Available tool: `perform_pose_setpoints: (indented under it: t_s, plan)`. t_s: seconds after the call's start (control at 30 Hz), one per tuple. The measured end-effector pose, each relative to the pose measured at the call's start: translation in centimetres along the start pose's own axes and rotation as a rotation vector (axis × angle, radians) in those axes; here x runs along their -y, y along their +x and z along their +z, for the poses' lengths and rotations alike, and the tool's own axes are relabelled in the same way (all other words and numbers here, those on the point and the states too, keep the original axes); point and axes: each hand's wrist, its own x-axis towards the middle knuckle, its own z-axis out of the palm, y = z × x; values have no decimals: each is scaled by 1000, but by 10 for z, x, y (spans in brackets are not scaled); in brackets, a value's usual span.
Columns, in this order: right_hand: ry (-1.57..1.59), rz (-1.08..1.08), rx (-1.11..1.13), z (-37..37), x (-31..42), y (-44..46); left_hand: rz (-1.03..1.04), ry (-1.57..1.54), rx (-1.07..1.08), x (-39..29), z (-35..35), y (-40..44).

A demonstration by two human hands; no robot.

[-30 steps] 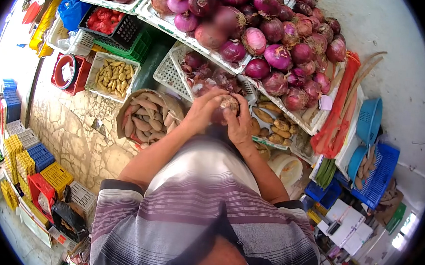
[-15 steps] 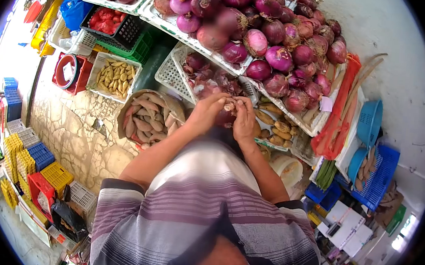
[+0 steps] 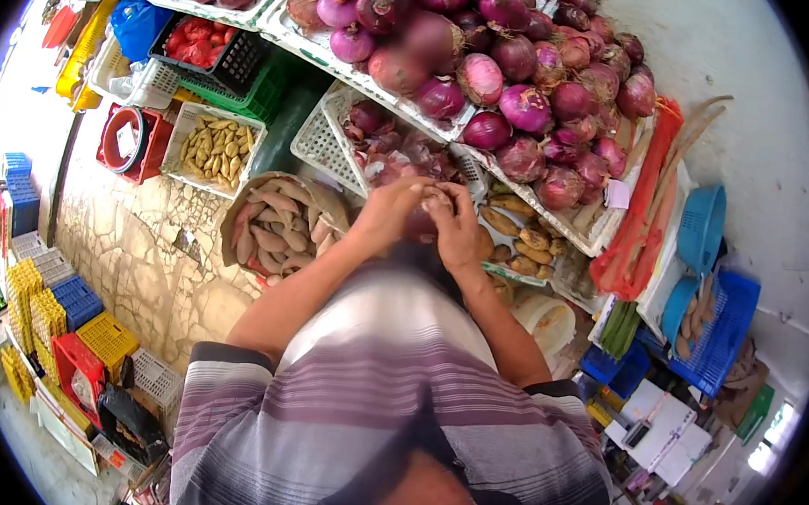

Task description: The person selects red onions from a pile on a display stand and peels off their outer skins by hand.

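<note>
Between my two hands is a red onion, held close in front of my body. My left hand grips its left side with the fingers curled over the top. From the other side, my right hand closes round it, fingertips meeting those of the left over the onion's top. The fingers hide much of the onion. Just beyond my hands, a white crate holds small red onions and loose purple skins. Above it, a heap of large red onions fills white trays.
A sack of sweet potatoes stands left of my hands, with a crate of yellowish tubers behind it. Brownish roots lie to the right, near a white bucket. A red net bag hangs over the tray edge.
My right-hand fingers have shifted left over the onion's top, covering the stem end that showed before. The onion stays between both hands.
</note>
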Motion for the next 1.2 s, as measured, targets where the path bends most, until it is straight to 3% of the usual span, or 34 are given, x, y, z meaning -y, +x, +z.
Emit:
perform_pose_setpoints:
  t_s: [0.23, 0.33, 0.37, 0.47, 0.57, 0.67, 0.77, 0.97, 1.07, 1.2]
  plan:
    - [139, 32, -29, 0, -9, -2, -123, -210, 18, 5, 6, 4]
    - [200, 21, -50, 1, -12, 0, -46, 44, 106, 17, -3, 6]
    - [225, 42, -69, -1, -16, 2, 70, -19, 87, 34, -1, 6]
    - [191, 94, -64, -12, -7, 1, -133, 38, 307, 2, -14, 2]
    - [217, 121, -16, -15, -21, 4, -62, -46, 268, 11, -12, 1]
    - [119, 60, -15, -18, -21, 4, -123, -47, 249, 6, -8, 3]
    - [-14, 18, 27, -19, -11, 3, -43, -83, 215, 12, -6, 4]
    - [43, 11, 45, -16, -7, -2, -6, -17, 126, 26, -5, 5]
    - [1, -16, 77, -22, -33, -1, -199, -29, 175, 24, -13, 10]
    - [205, 133, 128, -27, -12, -1, -137, -215, 47, 31, -5, 19]
